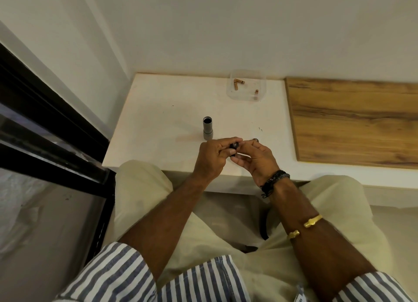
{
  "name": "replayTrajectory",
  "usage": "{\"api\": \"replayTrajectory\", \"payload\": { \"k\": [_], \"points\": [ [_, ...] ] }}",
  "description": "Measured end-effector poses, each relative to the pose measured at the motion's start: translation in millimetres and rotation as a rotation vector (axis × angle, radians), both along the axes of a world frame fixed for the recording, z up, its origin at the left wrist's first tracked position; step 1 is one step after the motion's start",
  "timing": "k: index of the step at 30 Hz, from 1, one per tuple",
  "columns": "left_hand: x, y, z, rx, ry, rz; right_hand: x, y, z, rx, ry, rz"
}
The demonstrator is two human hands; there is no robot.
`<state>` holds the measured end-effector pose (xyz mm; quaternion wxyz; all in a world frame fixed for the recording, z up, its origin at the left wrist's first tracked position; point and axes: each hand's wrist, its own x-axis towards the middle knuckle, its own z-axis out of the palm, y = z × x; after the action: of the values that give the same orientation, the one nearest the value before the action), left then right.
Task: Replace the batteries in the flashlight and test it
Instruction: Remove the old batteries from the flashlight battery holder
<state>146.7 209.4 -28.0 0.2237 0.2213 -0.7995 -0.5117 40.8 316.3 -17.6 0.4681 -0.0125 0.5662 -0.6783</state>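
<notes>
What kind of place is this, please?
Probably a room in a home, not a workshop: a low white table in a plain wall corner, a wood-grain board, and a dark-framed window or door at left.

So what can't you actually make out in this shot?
Head view only:
- Small black part: mostly covered by the left hand and right hand; what it is stays unclear.
- Batteries in the clear tray: too small to read.
- Flashlight body: its open end is too dark to see inside.
- Object behind the right fingers: mostly hidden.
</notes>
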Motion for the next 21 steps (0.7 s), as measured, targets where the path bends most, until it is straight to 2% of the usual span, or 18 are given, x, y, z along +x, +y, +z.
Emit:
{"api": "replayTrajectory", "payload": {
  "k": [5,12,21],
  "points": [
    [-1.1,2.4,-0.2,-0.052,0.0,-0.008,-0.3,-0.5,2.0,-0.02,-0.024,-0.027],
    [-1.8,3.4,1.9,-0.019,0.005,0.055,0.3,-1.1,3.1,-0.026,-0.031,-0.083],
    [-4.8,0.2,1.1,0.118,0.019,0.141,2.1,-4.0,-1.7,0.103,0.277,-0.041]
  ]
}}
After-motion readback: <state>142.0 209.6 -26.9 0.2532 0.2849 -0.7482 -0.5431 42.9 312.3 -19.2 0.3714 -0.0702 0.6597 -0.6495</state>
